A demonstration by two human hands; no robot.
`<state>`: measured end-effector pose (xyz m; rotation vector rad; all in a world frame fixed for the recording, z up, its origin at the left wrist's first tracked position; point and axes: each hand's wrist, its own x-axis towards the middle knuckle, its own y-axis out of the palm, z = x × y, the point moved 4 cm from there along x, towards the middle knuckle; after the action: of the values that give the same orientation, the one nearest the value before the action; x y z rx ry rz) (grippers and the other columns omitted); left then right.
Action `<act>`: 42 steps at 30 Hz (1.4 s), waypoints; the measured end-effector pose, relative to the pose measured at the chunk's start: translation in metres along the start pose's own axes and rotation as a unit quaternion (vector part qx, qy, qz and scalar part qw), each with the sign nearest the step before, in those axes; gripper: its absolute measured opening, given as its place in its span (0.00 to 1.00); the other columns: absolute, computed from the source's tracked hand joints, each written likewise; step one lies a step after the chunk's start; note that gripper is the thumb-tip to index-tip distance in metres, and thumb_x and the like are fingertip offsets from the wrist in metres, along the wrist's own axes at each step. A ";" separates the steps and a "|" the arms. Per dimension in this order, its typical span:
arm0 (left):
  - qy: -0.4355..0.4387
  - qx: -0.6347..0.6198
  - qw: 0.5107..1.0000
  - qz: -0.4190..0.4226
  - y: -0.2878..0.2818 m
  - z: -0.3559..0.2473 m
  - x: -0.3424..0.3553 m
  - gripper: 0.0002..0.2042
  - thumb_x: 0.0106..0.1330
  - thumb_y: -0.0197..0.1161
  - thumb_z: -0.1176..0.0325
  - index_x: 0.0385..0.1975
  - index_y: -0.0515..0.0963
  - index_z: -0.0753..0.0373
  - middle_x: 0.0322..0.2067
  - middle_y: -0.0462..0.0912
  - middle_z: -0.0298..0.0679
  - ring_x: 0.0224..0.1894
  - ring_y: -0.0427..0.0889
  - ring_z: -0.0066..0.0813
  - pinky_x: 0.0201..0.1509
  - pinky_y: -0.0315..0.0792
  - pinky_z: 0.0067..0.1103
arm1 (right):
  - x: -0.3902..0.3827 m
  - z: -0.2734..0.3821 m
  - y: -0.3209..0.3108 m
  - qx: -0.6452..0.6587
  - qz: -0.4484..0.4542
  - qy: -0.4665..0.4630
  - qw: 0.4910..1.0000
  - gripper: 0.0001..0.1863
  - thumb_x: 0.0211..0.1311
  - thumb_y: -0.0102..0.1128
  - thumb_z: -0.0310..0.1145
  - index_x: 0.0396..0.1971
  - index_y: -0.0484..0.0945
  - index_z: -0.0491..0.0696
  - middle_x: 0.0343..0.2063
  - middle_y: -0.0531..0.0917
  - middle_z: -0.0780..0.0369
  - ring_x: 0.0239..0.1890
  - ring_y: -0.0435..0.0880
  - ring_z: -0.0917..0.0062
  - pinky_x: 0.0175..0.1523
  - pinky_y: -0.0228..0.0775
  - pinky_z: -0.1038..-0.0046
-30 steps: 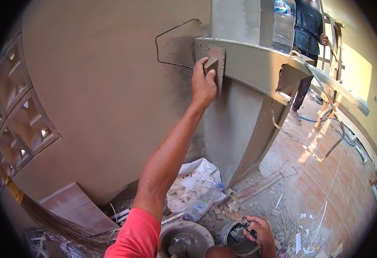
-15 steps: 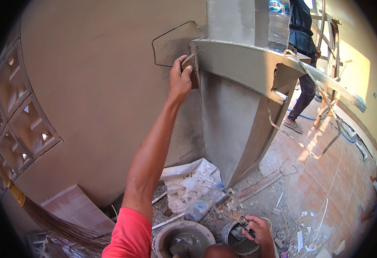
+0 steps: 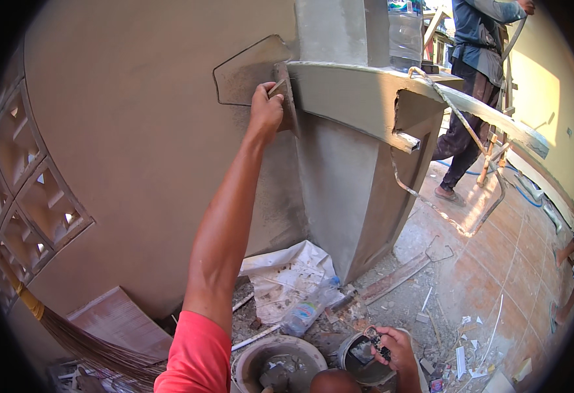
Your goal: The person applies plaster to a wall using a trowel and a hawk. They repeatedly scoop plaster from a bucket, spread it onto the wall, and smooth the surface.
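My left hand (image 3: 267, 112) reaches up, its fingers closed round the handle of a wooden float (image 3: 288, 105). The float's thin flat board stands edge-on at the left end of a curved grey plastered ledge (image 3: 346, 95), close to the brown wall. Low in the view, my right hand (image 3: 398, 350) is closed round a dark, knobbly item (image 3: 377, 347); its kind is unclear. This hand is over the rim of a small bucket (image 3: 346, 357) with wet grey mix inside. Left of that bucket stands a wide round tub (image 3: 242, 367) of grey mortar.
Bent metal rods (image 3: 460, 229) hang from the ledge, and a clear bottle (image 3: 405, 39) stands on it. Rubble, a white sack (image 3: 290, 262) and another plastic bottle (image 3: 306, 314) lie below. A broom (image 3: 71, 334) leans left. A person (image 3: 477, 72) stands behind; another is at the right edge.
The float's board now shows more edge-on at the ledge's end. My right hand stays by the bucket. The person behind has shifted right, and another person has appeared at the right edge.
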<state>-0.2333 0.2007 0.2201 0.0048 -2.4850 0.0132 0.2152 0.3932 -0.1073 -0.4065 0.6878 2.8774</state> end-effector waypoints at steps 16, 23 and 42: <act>0.113 -0.021 0.984 0.134 0.037 -0.080 -0.123 0.17 0.66 0.51 0.76 0.54 0.66 0.70 0.47 0.75 0.43 0.51 0.72 0.28 0.58 0.65 0.24 | 0.011 -0.009 -0.004 0.014 0.013 0.002 1.000 0.17 0.65 0.49 0.28 0.51 0.68 0.36 0.24 0.79 0.52 0.12 0.69 0.78 0.15 0.57 0.80; 0.029 -0.080 0.994 0.075 -0.030 -0.012 -0.030 0.17 0.66 0.53 0.74 0.54 0.68 0.68 0.48 0.75 0.42 0.49 0.72 0.28 0.55 0.67 0.23 | 0.001 -0.010 -0.014 0.011 0.005 0.014 1.000 0.17 0.66 0.48 0.28 0.52 0.68 0.37 0.25 0.79 0.52 0.13 0.70 0.79 0.16 0.56 0.81; 0.145 -0.090 0.964 0.205 0.067 -0.127 -0.168 0.19 0.65 0.55 0.76 0.56 0.67 0.70 0.49 0.74 0.44 0.53 0.71 0.27 0.59 0.63 0.22 | -0.003 -0.018 -0.015 0.005 0.003 0.020 1.000 0.17 0.65 0.48 0.28 0.51 0.69 0.38 0.22 0.79 0.53 0.12 0.70 0.78 0.15 0.57 0.80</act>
<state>-0.0233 0.2687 0.2175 -0.5511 -2.1448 -0.0353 0.2248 0.3979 -0.1278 -0.4627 0.7104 2.8773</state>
